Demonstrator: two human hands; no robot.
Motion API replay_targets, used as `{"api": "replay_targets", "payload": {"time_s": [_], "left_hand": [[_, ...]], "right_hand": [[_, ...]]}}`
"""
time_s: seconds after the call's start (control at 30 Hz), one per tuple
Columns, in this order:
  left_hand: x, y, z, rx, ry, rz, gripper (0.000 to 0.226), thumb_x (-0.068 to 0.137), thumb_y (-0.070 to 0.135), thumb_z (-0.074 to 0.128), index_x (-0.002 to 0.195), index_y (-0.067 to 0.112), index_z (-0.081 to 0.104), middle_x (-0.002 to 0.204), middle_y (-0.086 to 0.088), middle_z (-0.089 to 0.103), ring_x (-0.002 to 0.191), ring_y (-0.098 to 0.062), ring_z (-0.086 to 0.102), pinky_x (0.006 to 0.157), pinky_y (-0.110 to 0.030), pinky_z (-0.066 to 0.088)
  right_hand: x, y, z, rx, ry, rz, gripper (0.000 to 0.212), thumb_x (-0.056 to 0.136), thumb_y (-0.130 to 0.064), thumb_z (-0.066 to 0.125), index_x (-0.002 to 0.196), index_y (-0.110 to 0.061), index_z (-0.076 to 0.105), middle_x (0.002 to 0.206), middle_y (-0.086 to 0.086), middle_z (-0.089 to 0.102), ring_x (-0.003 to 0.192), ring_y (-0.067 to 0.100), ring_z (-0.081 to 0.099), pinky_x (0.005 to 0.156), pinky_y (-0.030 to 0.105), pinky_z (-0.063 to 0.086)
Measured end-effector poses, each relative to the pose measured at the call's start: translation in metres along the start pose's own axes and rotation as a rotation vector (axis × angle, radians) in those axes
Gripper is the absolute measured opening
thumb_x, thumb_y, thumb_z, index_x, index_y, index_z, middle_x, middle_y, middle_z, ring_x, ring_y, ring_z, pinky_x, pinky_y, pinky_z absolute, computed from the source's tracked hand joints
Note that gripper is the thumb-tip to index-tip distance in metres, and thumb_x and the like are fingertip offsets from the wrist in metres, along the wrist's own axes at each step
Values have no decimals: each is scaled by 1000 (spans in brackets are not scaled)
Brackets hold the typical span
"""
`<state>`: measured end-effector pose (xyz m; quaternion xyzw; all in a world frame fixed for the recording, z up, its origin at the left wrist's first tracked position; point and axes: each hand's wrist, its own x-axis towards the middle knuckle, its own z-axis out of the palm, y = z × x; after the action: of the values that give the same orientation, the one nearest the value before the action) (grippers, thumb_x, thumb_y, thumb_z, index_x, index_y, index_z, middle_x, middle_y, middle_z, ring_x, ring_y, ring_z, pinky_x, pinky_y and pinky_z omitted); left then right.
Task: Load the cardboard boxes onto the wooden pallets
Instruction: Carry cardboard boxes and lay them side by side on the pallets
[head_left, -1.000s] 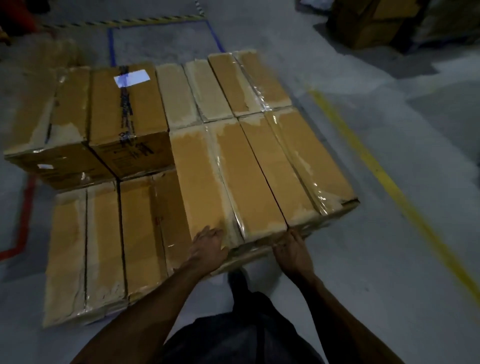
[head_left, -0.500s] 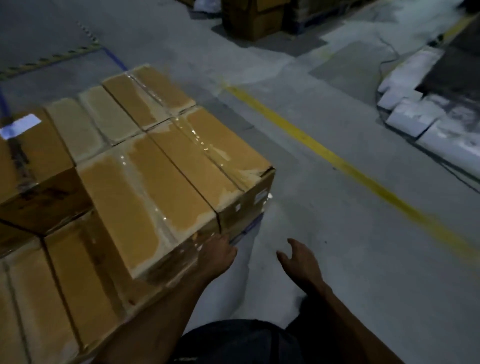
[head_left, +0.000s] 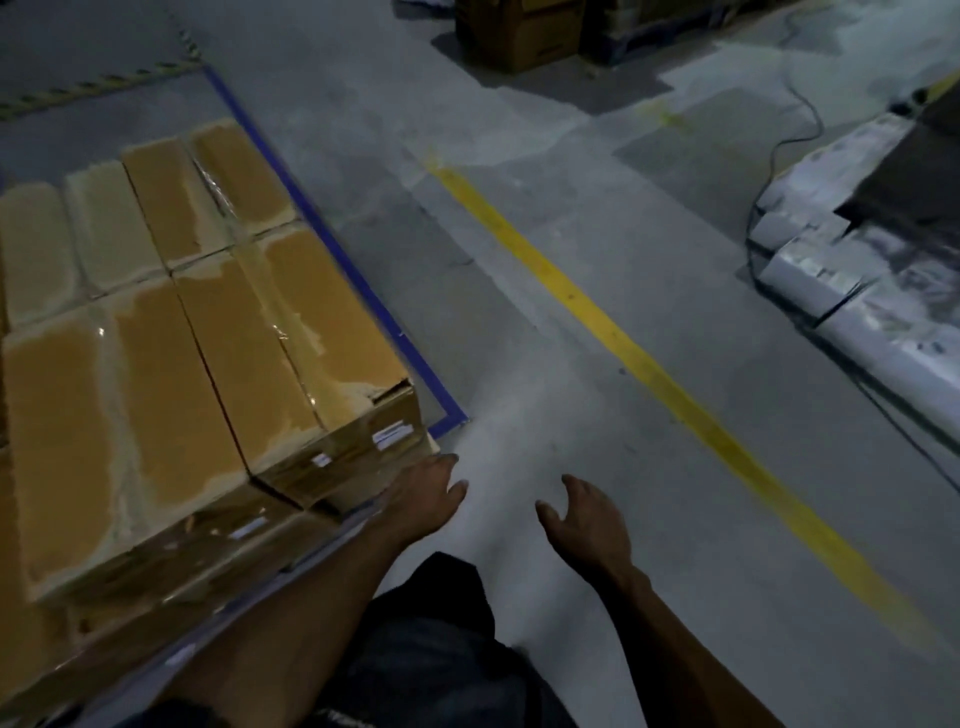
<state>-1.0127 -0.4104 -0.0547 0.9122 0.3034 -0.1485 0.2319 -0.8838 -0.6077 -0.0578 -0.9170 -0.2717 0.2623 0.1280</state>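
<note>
Your left hand (head_left: 423, 493) hangs loose-fingered just beside the stacked cardboard boxes (head_left: 208, 364), your right hand (head_left: 584, 514) relaxed farther off, neither grip holding anything.

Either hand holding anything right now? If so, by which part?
Nothing held. Left hand is open beside the near corner of the cardboard boxes; contact cannot be told. Right hand is open over the floor.

small white labels (head_left: 393, 435) on the cardboard boxes (head_left: 208, 364), print too blurred to read

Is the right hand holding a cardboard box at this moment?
No. The right hand hangs over the bare grey floor with loose fingers, apart from the stacked cardboard boxes.
</note>
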Motion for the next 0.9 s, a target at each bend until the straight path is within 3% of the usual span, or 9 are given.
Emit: {"api": "replay_targets", "payload": {"time_s": [0.27,0.4,0.63,0.8,0.9], "left_hand": [[144,29,-12,-65,-71,-42,62,93,50,34,140,11,47,141,-12,51,130,-28,46,105,-34,37],[240,25,-34,-104,-58,-98,50,99,40,43,140,12,46,139,-11,53,127,-28,47,104,-34,39],[361,1,-138,-112,-13,-209,58,96,39,36,148,13,36,148,-10,45,135,-26,42,108,-31,34],[433,-35,-193,-153,69,-325,52,98,35,40,144,10,42,139,-13,53,126,-27,48,102,-32,38],[479,-67,-216,-198,107,-414,54,93,37,34,137,9,49,129,-14,59,119,-28,53,97,-34,43]], "right_hand": [[149,17,-59,-200,-65,-102,69,97,-57,43,152,-15,35,155,5,40,142,24,36,114,36,31],[254,-2,-93,-309,-121,-152,69,97,-58,42,152,-16,34,156,6,38,144,25,33,115,37,28],[418,-89,-174,-373,-116,-298,66,99,-57,40,151,-17,35,156,5,37,144,25,31,114,36,26],[534,-158,-196,-418,-183,-403,67,98,-59,40,151,-18,35,156,5,37,144,25,31,115,37,26],[603,-207,-194,-412,-225,-460,81,86,-68,27,151,-20,36,157,5,36,145,25,31,116,37,25]]}}
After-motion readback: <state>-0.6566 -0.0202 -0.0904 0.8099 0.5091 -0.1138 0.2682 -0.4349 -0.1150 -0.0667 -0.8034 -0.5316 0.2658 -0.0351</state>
